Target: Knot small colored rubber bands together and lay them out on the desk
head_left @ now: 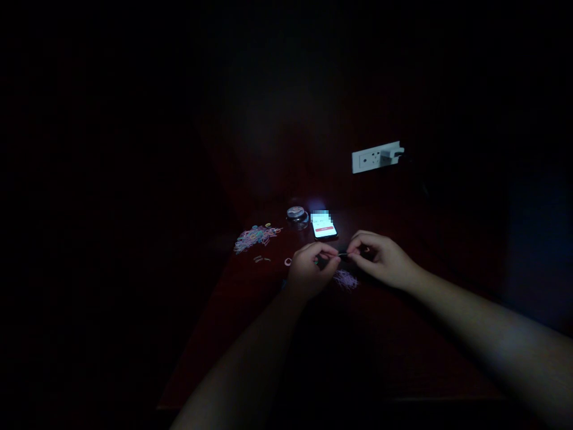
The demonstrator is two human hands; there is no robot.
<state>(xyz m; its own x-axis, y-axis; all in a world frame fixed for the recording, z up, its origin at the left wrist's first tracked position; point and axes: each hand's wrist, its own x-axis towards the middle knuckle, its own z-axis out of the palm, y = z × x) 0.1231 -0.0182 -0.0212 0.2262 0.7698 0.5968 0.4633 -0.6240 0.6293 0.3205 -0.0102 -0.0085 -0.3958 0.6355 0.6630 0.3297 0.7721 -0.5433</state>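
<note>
The scene is very dark. My left hand (310, 269) and my right hand (380, 257) meet over a dark reddish table (250, 334). Both pinch the ends of a thin dark strand (344, 255) stretched between their fingertips. Just below the hands lies a small heap of pale purple bands (345, 279). A lit phone (323, 226) lies flat just beyond the hands.
A pile of several coloured small bands (256, 236) lies at the left of the table, with a few loose ones (262, 259) nearer. A small round container (296, 216) stands beside the phone. On the wall, a white socket strip (375, 157) holds a plug (394, 153).
</note>
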